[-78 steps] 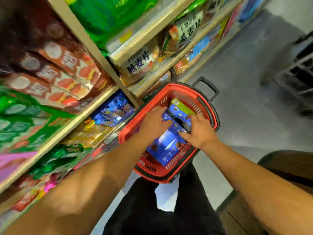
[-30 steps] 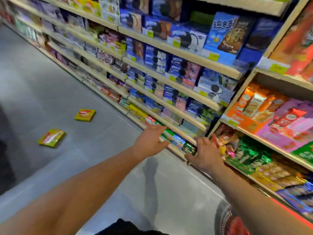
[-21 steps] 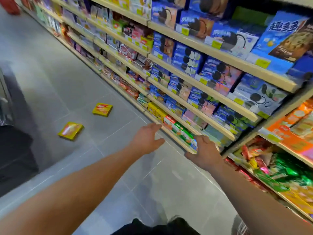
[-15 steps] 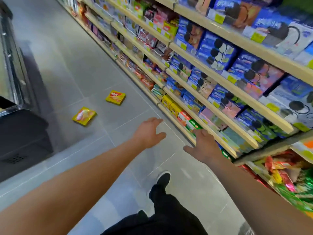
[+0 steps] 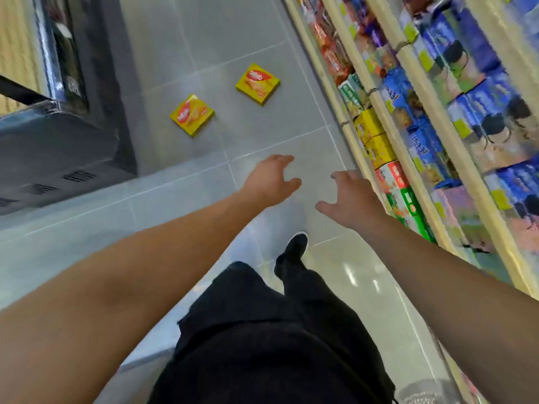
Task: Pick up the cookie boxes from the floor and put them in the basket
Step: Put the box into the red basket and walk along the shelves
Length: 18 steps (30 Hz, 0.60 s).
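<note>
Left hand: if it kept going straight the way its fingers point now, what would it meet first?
Probably bare grey tiled floor. The open left hand points up-aisle, roughly toward the farther flat yellow cardboard cookie box; the nearer yellow box lies left of that line. Depth is unclear.

Two yellow cookie boxes (image 5: 224, 99) — red logos, grey tiled floor (image 5: 262, 33), black trousers (image 5: 271, 330)
</note>
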Tool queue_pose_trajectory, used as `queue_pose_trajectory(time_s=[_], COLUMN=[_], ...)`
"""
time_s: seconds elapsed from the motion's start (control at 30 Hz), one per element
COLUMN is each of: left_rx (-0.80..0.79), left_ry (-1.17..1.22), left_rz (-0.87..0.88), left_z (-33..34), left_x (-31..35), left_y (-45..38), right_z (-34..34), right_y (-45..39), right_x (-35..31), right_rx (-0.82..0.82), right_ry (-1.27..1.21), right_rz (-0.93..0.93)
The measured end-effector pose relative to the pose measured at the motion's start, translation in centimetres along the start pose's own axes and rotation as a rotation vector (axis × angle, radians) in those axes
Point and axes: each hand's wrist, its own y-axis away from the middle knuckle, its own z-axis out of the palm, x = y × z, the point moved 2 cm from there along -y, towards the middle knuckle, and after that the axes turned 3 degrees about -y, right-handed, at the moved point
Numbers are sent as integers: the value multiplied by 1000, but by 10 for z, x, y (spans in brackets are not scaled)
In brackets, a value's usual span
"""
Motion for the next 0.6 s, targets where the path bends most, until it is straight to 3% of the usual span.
queue_pose_trajectory(time_s=[0.3, 0.6], left_rx=[17, 5], left_ry=[153, 337], left_rz=[-263, -462], left_z=[-12, -57], left_x=[-75, -201], left_y=[-86, -190], right_z=[2, 31], right_y=[-144, -299], right_x=[-57, -167], right_rx=[-184, -334], right_ry=[143, 308], right_rz=[-119, -205])
